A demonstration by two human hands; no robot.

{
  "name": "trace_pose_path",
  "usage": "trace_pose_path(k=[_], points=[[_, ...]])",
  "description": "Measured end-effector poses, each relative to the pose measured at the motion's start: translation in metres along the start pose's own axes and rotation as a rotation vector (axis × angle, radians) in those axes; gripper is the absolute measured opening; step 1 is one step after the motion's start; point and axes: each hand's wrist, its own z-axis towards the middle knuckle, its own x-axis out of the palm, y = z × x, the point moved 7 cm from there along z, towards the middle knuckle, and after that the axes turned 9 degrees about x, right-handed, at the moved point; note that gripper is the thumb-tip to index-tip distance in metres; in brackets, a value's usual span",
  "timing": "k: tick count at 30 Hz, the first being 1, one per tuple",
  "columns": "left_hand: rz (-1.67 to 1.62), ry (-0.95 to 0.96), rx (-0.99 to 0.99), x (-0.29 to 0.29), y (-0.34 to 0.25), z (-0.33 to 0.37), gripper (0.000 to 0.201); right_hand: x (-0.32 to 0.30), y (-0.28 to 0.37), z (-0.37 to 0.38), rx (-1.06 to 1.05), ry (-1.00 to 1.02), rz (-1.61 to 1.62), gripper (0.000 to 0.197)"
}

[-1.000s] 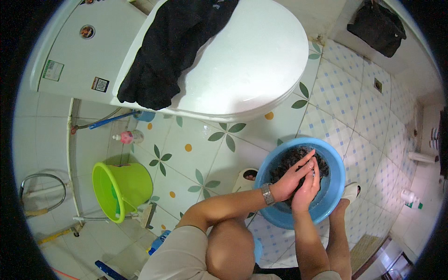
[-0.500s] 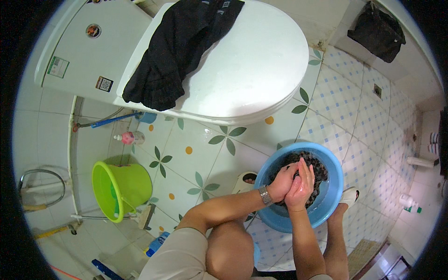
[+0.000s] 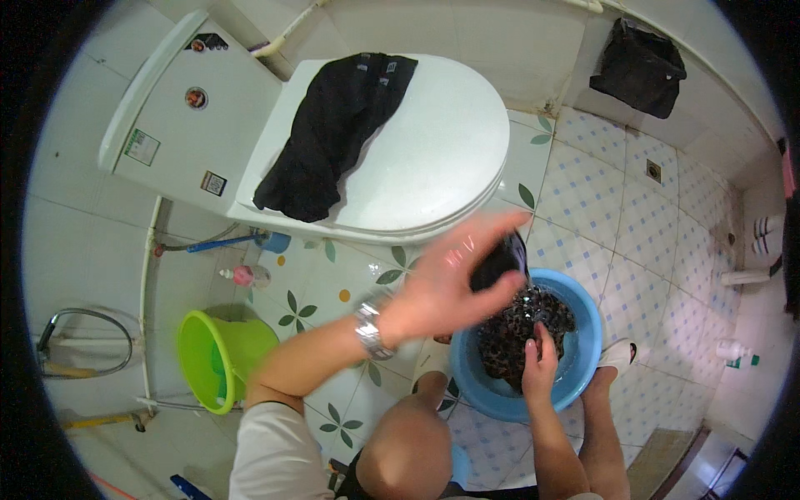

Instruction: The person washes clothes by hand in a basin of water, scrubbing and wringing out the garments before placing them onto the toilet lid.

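Observation:
My left hand (image 3: 454,279), with a metal-banded watch (image 3: 375,330) on the wrist, is raised over the far left rim of a blue basin (image 3: 590,342). Between its thumb and fingers is a black, wet-looking item (image 3: 497,265), blurred, its kind unclear. Shiny water streaks show just below it. My right hand (image 3: 540,367) is low in the basin, thumb and fingers a little apart, against a dark spotted cloth (image 3: 500,342) soaking in water. Its fingertips are partly lost against the cloth.
A black garment (image 3: 333,133) lies over the white toilet lid (image 3: 450,142). On the left stand a lime-green bucket (image 3: 250,346) and a pink-labelled bottle (image 3: 246,276). A black bag (image 3: 639,71) hangs on the far right wall. My slippered foot (image 3: 617,357) is beside the basin.
Both hands were clasped together over the basin. The left has lifted up and away with the black item; the right has dropped slightly toward the cloth. The view has tilted a little.

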Motion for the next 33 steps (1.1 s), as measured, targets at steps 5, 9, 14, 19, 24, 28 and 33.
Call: trace_pose_path(k=[5, 9, 14, 19, 24, 28, 33], points=[[0.941, 0.357, 0.176, -0.054, 0.033, 0.05, 0.093, 0.007, -0.068, -0.023, 0.213, 0.075, 0.008, 0.038], [1.227, 0.564, 0.035, -0.074, 0.05, 0.025, 0.075, 0.004, -0.071, -0.018, 0.008, -0.014, -0.267, 0.053], [1.244, 0.245, 0.211, -0.054, 0.02, 0.004, 0.067, 0.027, -0.106, -0.016, 0.247, 0.319, -0.753, 0.078], [0.572, 0.318, 0.338, 0.017, -0.01, -0.053, 0.042, 0.022, -0.12, 0.001, 0.172, 0.305, -1.086, 0.075], [-0.245, 0.498, -0.267, 0.152, 0.039, -0.142, 0.039, 0.022, -0.195, 0.045, 0.461, 0.036, -0.278, 0.053], [-1.013, 0.336, -1.44, 0.262, 0.096, -0.258, 0.058, 0.036, -0.089, 0.035, 0.432, 0.08, 0.566, 0.039], [-1.786, -0.036, -1.315, 0.317, 0.092, -0.21, 0.065, 0.023, -0.007, -0.019, 0.272, 0.186, 0.212, 0.039]])
